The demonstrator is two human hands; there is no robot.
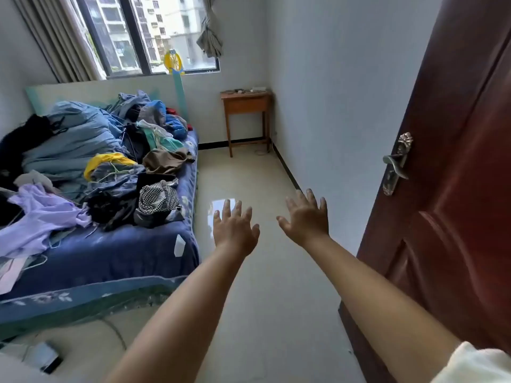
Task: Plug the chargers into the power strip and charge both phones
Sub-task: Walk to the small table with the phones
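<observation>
Both my arms reach out in front of me over the tiled floor. My left hand (234, 230) is flat with fingers spread and holds nothing. My right hand (305, 218) is the same, empty with fingers apart, a little farther out. A small wooden table (246, 105) stands in the far corner with a few small items on top, too small to identify; a white cord (261, 152) lies on the floor under it. At the bottom left, a dark flat object (51, 362) and a white cable (116, 331) lie on the floor by the bed. No power strip or phone is clearly visible.
A bed (110, 261) with a blue sheet, piled with clothes, fills the left side. A dark red door (448, 205) with a metal handle (395, 161) stands open on the right. A window (149, 37) is at the back. Pale floor tiles (249, 172) run between bed and wall.
</observation>
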